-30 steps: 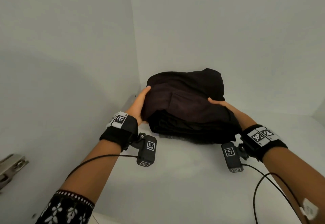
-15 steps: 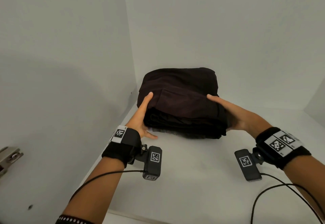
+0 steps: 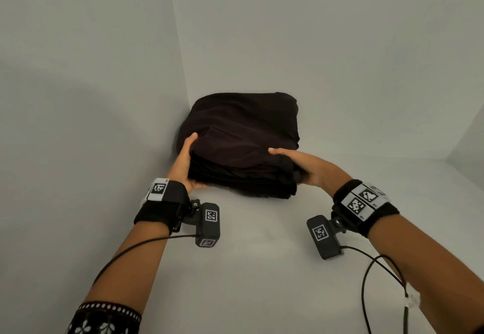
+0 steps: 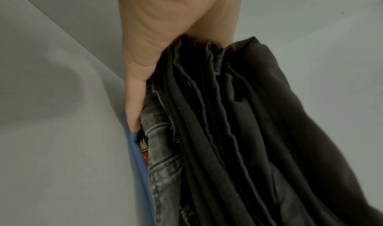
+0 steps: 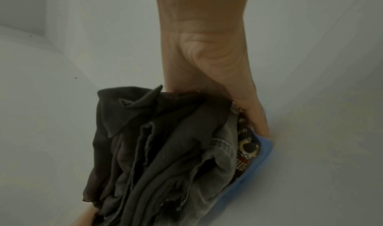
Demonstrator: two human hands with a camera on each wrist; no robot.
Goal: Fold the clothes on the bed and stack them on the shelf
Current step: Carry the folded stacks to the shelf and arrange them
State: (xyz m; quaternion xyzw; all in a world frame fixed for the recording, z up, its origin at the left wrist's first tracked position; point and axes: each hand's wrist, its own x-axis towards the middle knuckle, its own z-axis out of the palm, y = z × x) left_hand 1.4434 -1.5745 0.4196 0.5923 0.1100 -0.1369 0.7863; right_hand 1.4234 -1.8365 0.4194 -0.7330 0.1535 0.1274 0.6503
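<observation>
Dark soft cotton and denim, the stack of folded clothes (image 3: pixel 241 145) sits in the shelf (image 3: pixel 262 268) corner, my left hand (image 3: pixel 187 166) and right hand (image 3: pixel 301 166) clamping its ends, thumbs over, fingers under: floppy, likely heavy, so I'd hold low.

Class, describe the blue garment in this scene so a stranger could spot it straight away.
Start at the white shelf and find the folded clothes stack in its back left corner. The blue garment lies at the very bottom, against the shelf, under the patterned piece; everything above is black or grey.
</observation>
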